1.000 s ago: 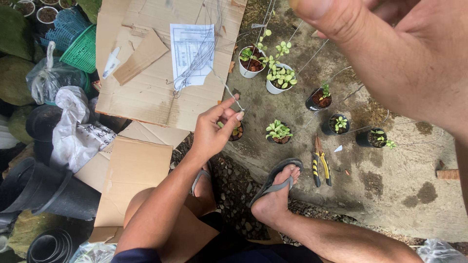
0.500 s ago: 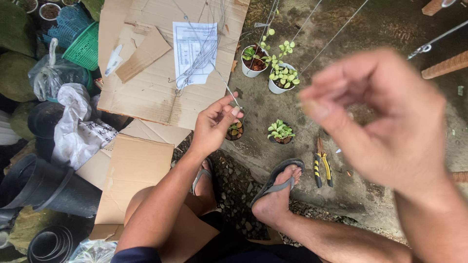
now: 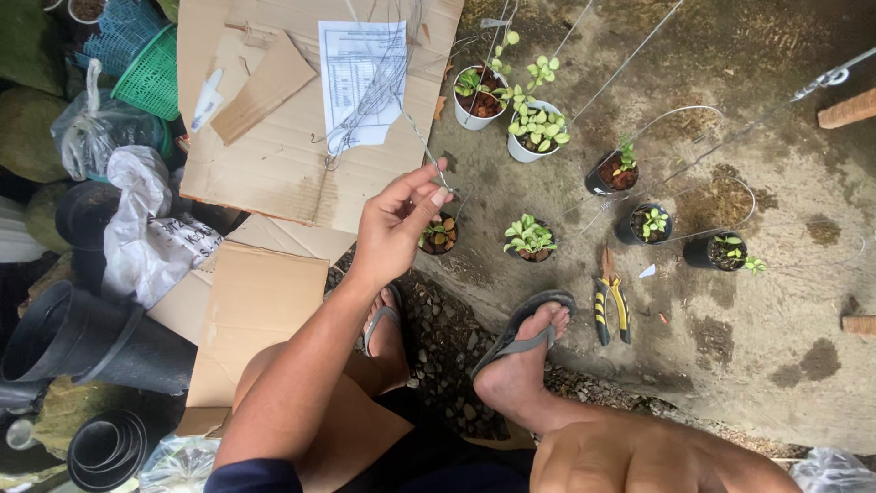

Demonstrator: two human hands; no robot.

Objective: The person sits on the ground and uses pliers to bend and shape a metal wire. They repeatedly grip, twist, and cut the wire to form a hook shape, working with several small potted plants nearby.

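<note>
My left hand is raised over the ground, its thumb and fingers pinched on a thin grey wire. The wire runs up and left to a loose bundle of wires lying on a printed paper sheet on flattened cardboard. Just under the hand sits a small black pot with a seedling. My right hand is out of the frame. A long wire with a hook stretches across the upper right corner.
Two white pots and several small black pots with seedlings stand on the concrete. Yellow-handled pliers lie beside my sandalled foot. At left are a green basket, plastic bags and stacked black pots.
My right hand, close to the camera at upper right before, has left the view. My left hand stays pinched on the wire in about the same place.
</note>
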